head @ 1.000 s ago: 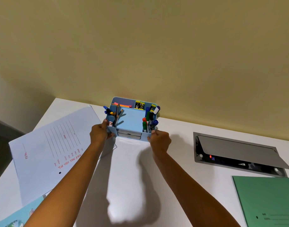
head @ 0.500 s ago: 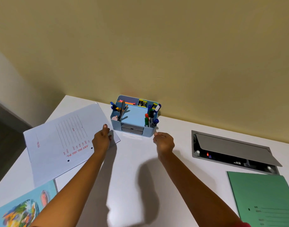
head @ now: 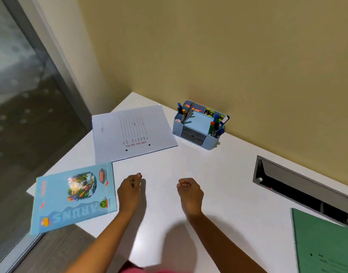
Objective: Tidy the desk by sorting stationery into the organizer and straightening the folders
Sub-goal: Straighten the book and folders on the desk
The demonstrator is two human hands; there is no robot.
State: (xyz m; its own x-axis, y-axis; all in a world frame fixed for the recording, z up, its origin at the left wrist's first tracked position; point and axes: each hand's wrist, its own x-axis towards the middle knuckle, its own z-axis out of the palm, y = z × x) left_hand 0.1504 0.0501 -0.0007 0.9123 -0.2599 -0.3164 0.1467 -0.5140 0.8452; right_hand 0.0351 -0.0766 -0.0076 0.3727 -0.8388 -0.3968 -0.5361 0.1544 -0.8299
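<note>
The blue organizer [head: 196, 142] stands at the back of the white desk [head: 179, 166] near the wall, with pens and markers upright in its side slots. A pale lilac folder [head: 133, 133] lies askew to its left. A light-blue picture book [head: 74, 196] overhangs the desk's left edge. A green folder [head: 324, 241] lies at the right. My left hand [head: 129, 191] hovers just right of the book, fingers curled, holding nothing. My right hand [head: 189, 192] is a loose fist over the bare desk middle, also holding nothing.
A grey cable hatch [head: 299, 184] with a raised lid is sunk into the desk at the right. The yellow wall runs behind the organizer. Beyond the desk's left edge are a glass panel [head: 17, 95] and the floor.
Both hands have let go of the organizer and drawn back toward me. The view has swung left and down, so the book and the glass panel show more.
</note>
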